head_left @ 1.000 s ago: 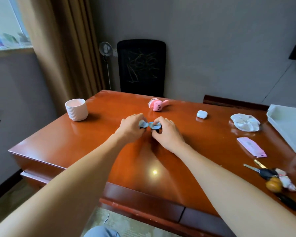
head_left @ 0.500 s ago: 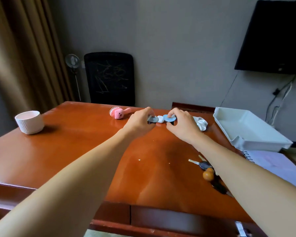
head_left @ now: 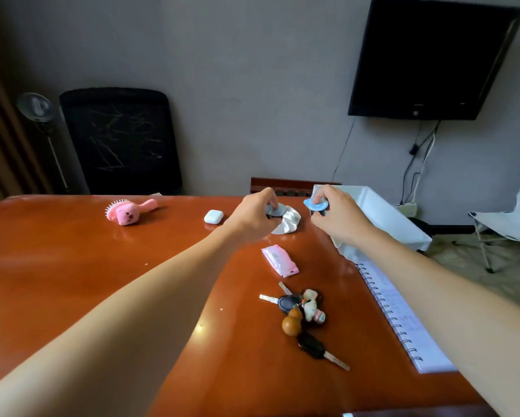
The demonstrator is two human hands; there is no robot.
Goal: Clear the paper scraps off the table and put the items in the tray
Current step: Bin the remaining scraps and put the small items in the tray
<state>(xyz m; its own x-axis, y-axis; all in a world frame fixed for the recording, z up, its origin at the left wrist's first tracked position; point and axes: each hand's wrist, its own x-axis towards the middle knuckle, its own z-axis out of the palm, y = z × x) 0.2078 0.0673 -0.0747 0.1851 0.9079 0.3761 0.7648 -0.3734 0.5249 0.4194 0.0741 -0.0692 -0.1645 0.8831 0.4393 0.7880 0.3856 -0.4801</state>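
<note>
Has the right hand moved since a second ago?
Yes: the right hand, pinching a blue disc, went from left of the white earbud case to right of it, beside the tray.

The reddish-brown wooden surface [head_left: 102, 281] is glossy and mirrors light. The white scrunchie [head_left: 290, 219] looks like satiny cloth; the white rectangular tray [head_left: 382, 212] is smooth plastic.

You're in a home study: a polished wooden desk [head_left: 72, 281], a black mesh office chair [head_left: 117, 139] behind it, a wall-mounted television [head_left: 427, 55] and folding chair [head_left: 511, 227] beyond its right end.
</note>
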